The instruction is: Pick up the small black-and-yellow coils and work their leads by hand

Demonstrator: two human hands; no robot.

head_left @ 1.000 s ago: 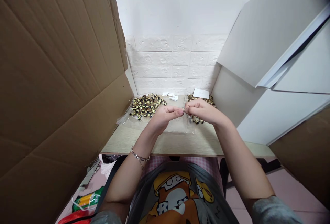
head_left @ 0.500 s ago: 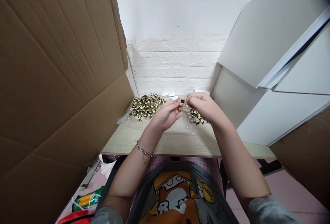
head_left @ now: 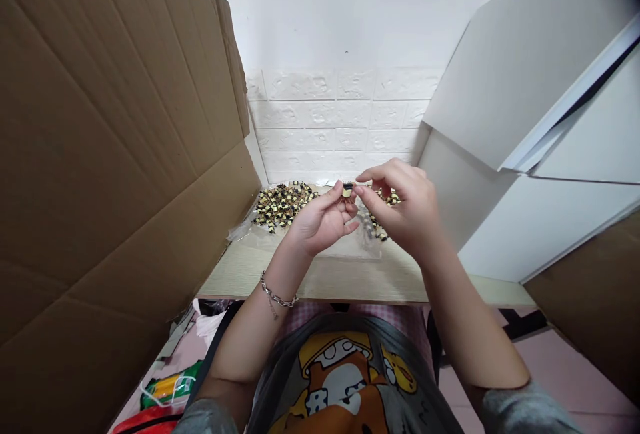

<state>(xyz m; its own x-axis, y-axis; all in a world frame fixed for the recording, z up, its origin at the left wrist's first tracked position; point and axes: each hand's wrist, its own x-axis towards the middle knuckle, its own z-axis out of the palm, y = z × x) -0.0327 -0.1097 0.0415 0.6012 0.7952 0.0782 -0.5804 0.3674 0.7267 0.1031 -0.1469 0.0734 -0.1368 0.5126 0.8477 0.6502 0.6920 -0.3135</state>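
Pinched between the thumb and fingers of my left hand [head_left: 320, 224] is a small yellow-and-black coil [head_left: 347, 189] with thin coppery wires below it. My right hand [head_left: 407, 204] is just to its right, thumb and forefinger apart, the thumb tip close to the coil. Whether that thumb touches it, I cannot tell. A heap of similar coils [head_left: 283, 204] lies behind and left of my left hand. Another heap [head_left: 383, 235] sits on the right, partly hidden by my right hand.
A clear plastic bag [head_left: 360, 251] lies flat on the pale wooden table [head_left: 310, 281]. Tall cardboard [head_left: 125, 121] walls off the left side, and white panels [head_left: 500, 87] stand on the right. A white brick-patterned wall [head_left: 345, 114] closes the back.
My right hand has turned and its fingers have spread from a closed pinch. The coil in my left hand has risen slightly and shifted a little left.
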